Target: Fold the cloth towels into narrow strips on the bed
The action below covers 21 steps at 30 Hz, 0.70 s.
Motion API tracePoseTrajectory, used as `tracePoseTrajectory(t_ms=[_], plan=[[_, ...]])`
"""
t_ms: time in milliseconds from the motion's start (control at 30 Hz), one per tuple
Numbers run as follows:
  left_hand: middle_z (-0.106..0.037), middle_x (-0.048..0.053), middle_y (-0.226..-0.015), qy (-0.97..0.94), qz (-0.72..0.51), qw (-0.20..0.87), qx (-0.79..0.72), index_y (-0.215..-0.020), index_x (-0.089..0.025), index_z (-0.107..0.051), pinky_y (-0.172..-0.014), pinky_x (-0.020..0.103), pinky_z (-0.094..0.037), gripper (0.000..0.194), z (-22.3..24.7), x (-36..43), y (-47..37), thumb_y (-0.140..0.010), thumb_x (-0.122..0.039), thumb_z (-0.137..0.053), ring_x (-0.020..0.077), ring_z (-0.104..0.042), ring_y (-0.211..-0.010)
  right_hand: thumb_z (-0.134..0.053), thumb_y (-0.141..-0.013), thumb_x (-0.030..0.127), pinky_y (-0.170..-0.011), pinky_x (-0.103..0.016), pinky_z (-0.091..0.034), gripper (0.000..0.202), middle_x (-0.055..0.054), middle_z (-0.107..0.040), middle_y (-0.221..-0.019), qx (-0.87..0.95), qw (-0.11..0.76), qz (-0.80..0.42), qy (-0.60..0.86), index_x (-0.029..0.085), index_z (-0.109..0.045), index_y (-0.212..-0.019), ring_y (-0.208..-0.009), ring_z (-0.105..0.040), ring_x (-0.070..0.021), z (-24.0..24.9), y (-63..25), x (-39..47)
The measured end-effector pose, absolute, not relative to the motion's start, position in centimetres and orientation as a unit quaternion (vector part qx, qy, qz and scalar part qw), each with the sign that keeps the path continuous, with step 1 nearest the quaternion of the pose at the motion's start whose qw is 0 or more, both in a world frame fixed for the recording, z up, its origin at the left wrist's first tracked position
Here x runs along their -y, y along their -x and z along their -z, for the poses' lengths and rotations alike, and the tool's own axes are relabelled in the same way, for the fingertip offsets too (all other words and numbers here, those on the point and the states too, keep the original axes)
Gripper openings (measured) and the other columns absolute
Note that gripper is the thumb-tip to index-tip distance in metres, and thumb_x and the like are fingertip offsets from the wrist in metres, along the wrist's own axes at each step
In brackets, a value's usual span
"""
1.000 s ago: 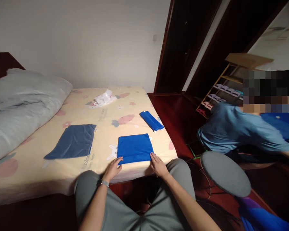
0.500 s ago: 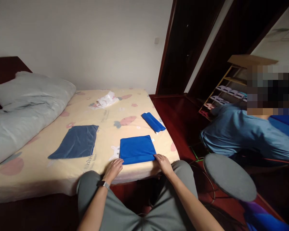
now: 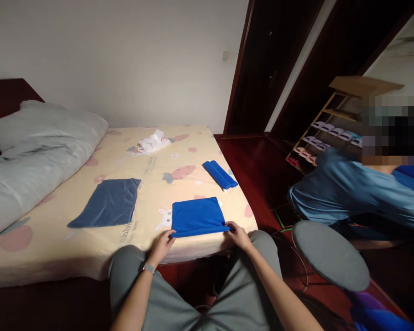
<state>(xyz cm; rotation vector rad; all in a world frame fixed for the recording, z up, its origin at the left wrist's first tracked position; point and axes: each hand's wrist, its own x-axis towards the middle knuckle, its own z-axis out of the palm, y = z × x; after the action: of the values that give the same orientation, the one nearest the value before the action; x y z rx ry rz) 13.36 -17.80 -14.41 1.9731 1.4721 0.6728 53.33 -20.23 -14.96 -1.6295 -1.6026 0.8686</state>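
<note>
A bright blue cloth lies at the near edge of the bed, its front edge folded over in a narrow strip. My left hand pinches the near left corner of this cloth. At the near right corner, my right hand grips the other end of the folded strip. Beyond it to the right rests a rolled blue cloth with a white tag. To the left a greyish-blue cloth is spread flat, with brighter blue along its right edge.
The bed has a yellow patterned sheet. A white plastic bag sits toward the wall, and a grey quilt is heaped at left. On the right are a round stool, a person in a blue shirt and a shoe rack.
The folded strip at the cloth's near edge has become narrower and tighter, and the cloth's far edge sits slightly nearer. My right hand has shifted slightly right.
</note>
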Motion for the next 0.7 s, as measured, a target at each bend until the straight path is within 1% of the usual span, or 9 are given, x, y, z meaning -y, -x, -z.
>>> tracePoseTrajectory(t_ms=[100, 167, 233, 367, 500, 600, 700], plan=[[-0.072, 0.007, -0.107, -0.704, -0.282, 0.286, -0.586, -0.121, -0.023, -0.060, -0.086, 0.033, -0.056, 0.034, 15.4, 17.5, -14.1, -0.094, -0.040, -0.049, 0.0195, -0.070, -0.096, -0.057, -0.082, 0.037, -0.089, -0.036, -0.054, 0.033, -0.007, -0.075, -0.103, 0.563, 0.372, -0.347, 0.651, 0.020, -0.066, -0.109, -0.096, -0.070, -0.0230, 15.4, -53.2, 19.5], [-0.071, 0.009, -0.105, -0.690, -0.300, 0.254, -0.607, -0.124, -0.021, -0.058, -0.085, 0.034, -0.056, 0.038, 16.3, 17.4, -14.7, -0.095, -0.044, -0.047, 0.0211, -0.070, -0.097, -0.055, -0.084, 0.042, -0.089, -0.037, -0.054, 0.035, -0.008, -0.075, -0.100, 0.545, 0.381, -0.349, 0.661, 0.019, -0.067, -0.107, -0.094, -0.070, -0.0240, 15.5, -52.9, 19.1], [-0.070, 0.010, -0.108, -0.685, -0.314, 0.223, -0.619, -0.126, -0.021, -0.056, -0.087, 0.036, -0.055, 0.040, 17.1, 17.3, -15.1, -0.096, -0.044, -0.045, 0.0221, -0.069, -0.100, -0.051, -0.087, 0.045, -0.094, -0.038, -0.052, 0.037, -0.008, -0.074, -0.107, 0.545, 0.388, -0.343, 0.660, 0.020, -0.067, -0.110, -0.100, -0.069, -0.0247, 15.6, -52.6, 18.9], [-0.066, 0.013, -0.123, -0.700, -0.323, 0.187, -0.609, -0.128, -0.020, -0.054, -0.096, 0.040, -0.052, 0.037, 17.9, 17.0, -15.2, -0.099, -0.038, -0.039, 0.0236, -0.065, -0.112, -0.042, -0.093, 0.044, -0.104, -0.041, -0.046, 0.042, -0.009, -0.070, -0.122, 0.577, 0.386, -0.309, 0.649, 0.021, -0.065, -0.119, -0.115, -0.063, -0.0259, 15.6, -52.3, 18.8], [-0.065, 0.013, -0.126, -0.720, -0.330, 0.146, -0.593, -0.129, -0.020, -0.055, -0.102, 0.044, -0.049, 0.036, 17.7, 17.0, -14.9, -0.100, -0.034, -0.037, 0.0251, -0.060, -0.120, -0.034, -0.097, 0.044, -0.103, -0.043, -0.046, 0.047, -0.010, -0.069, -0.122, 0.614, 0.357, -0.266, 0.652, 0.020, -0.064, -0.124, -0.115, -0.062, -0.0271, 15.9, -52.5, 18.8], [-0.066, 0.013, -0.124, -0.724, -0.325, 0.133, -0.594, -0.128, -0.020, -0.054, -0.099, 0.044, -0.051, 0.036, 17.3, 17.4, -14.9, -0.100, -0.035, -0.039, 0.0258, -0.063, -0.117, -0.036, -0.096, 0.045, -0.101, -0.044, -0.047, 0.048, -0.011, -0.071, -0.116, 0.604, 0.337, -0.264, 0.673, 0.019, -0.063, -0.125, -0.111, -0.065, -0.0281, 16.0, -52.5, 18.9], [-0.068, 0.013, -0.117, -0.720, -0.316, 0.139, -0.603, -0.127, -0.020, -0.054, -0.092, 0.042, -0.054, 0.037, 17.1, 17.7, -15.0, -0.099, -0.040, -0.041, 0.0256, -0.067, -0.107, -0.042, -0.094, 0.048, -0.096, -0.041, -0.050, 0.049, -0.011, -0.074, -0.109, 0.569, 0.346, -0.301, 0.683, 0.019, -0.060, -0.129, -0.104, -0.068, -0.0270, 16.0, -52.4, 19.1]])
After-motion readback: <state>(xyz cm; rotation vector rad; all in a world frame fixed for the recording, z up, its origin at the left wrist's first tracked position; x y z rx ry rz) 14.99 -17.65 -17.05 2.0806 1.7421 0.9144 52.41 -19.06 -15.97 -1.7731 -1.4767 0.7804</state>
